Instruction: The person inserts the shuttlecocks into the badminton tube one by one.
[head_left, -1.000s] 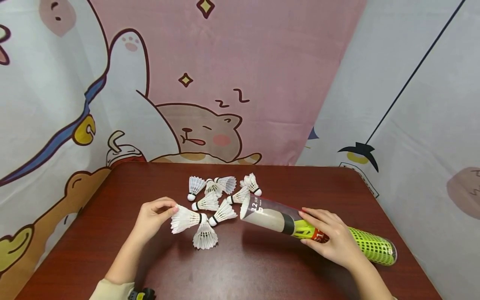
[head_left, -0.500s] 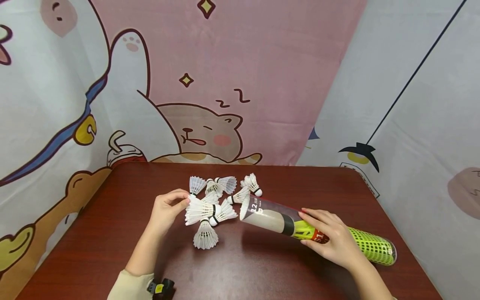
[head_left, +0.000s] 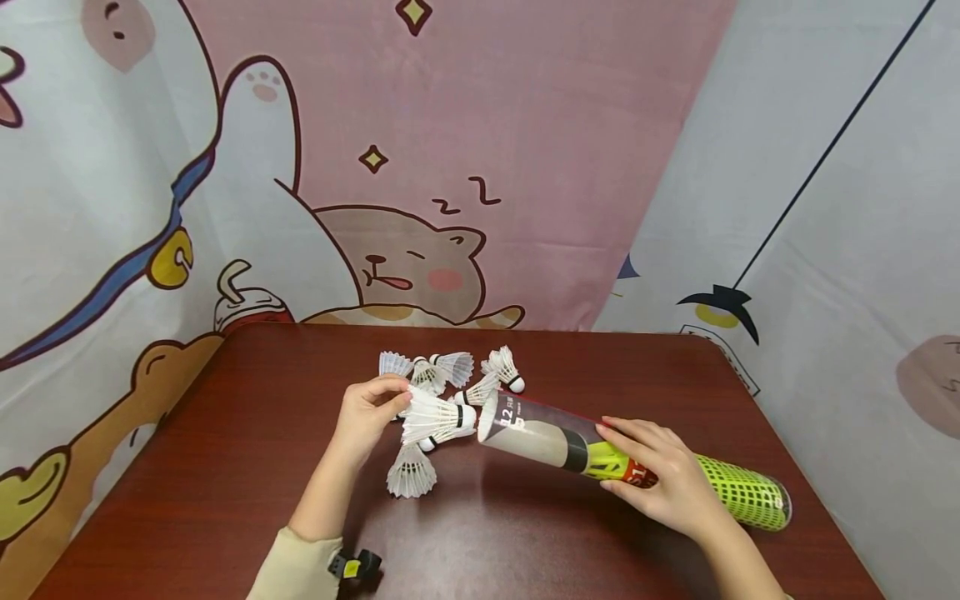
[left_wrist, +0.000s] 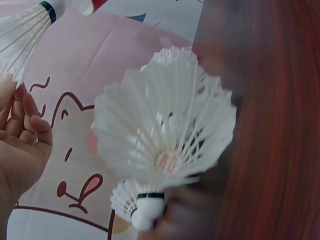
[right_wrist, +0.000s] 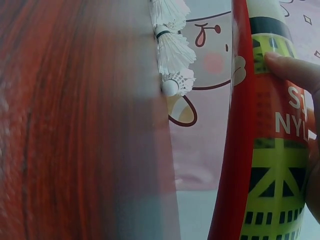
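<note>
Item: transparent-ended shuttlecock tube (head_left: 611,460), yellow-green with red label, "12" printed by its mouth; landmark for the entries below. Held in my right hand (head_left: 663,475), fingers and thumb curled round its middle; mouth facing left.

Item: white feather shuttlecock (head_left: 431,416), dark-banded. Pinched by the skirt's rim in my left hand (head_left: 367,417), narrow grip, cork pointing at the tube's mouth, just beside it; contact, cannot tell.

Item: loose shuttlecocks, including one (head_left: 411,473) skirt toward me, left of the tube; another (head_left: 502,369) beyond its mouth; more clustered between, partly hidden.

Item: reddish-brown table (head_left: 555,542), beneath the tube.
</note>
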